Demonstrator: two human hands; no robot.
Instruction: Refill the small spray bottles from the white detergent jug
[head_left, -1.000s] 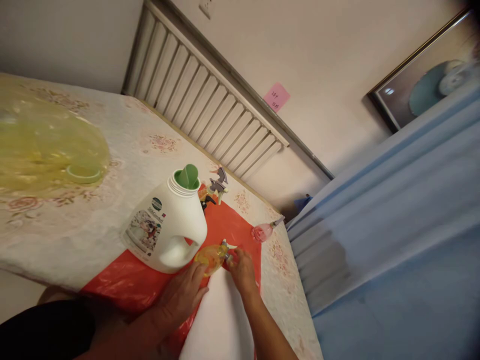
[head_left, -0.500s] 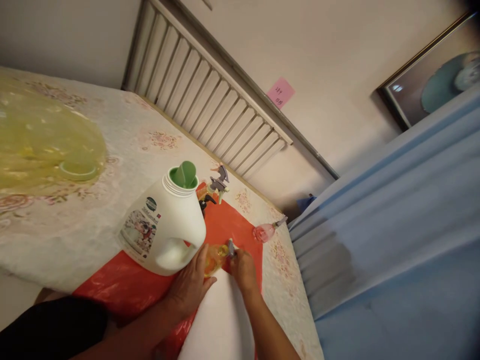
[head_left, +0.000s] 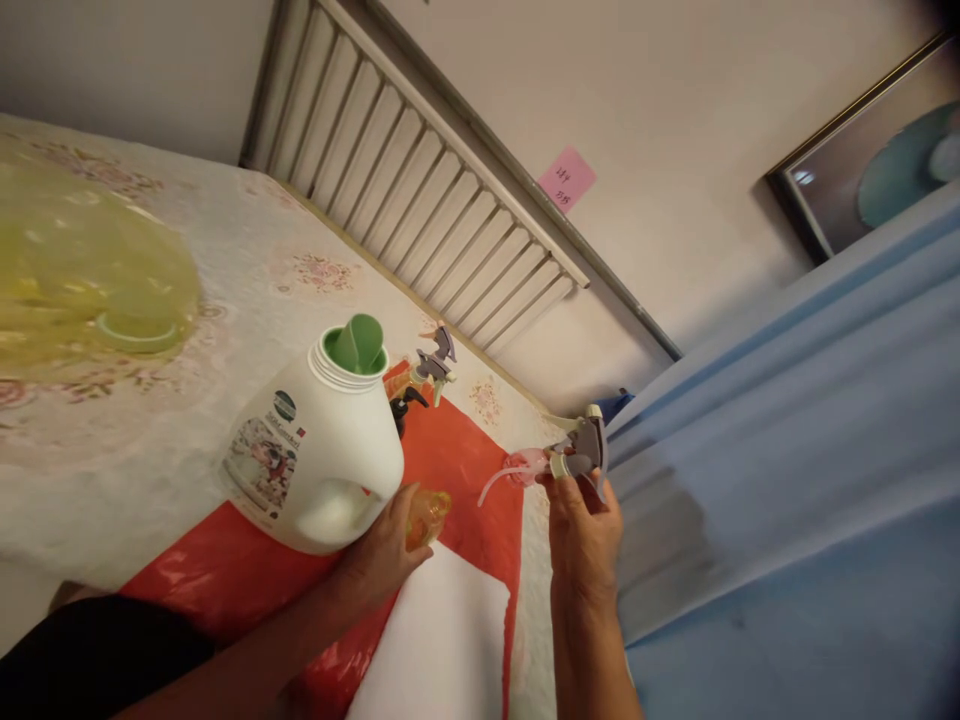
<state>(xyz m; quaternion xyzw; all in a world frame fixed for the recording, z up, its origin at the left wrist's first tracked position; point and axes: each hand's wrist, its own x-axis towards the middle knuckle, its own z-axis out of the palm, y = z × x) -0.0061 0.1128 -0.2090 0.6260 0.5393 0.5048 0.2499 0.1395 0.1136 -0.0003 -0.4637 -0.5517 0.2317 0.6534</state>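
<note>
My left hand is wrapped round a small clear bottle, orange-yellow in colour, with its neck uncapped. In my right hand is a grey and white trigger sprayer head, raised off to the right with its thin dip tube hanging out to the left. Behind that tube lies a pink bottle, partly covered by the sprayer. Close by my left hand stands a large white detergent jug with a green spout in its open mouth.
A red sheet covers part of the flowered tablecloth, with white paper over it. More spray and pump bottles stand behind the jug. A yellow plastic bag lies at left; a blue curtain hangs at right.
The trigger sprayer has come off the orange-yellow bottle. My right hand has carried it up and to the right, its tube now exposed. My left hand keeps hold of the bottle.
</note>
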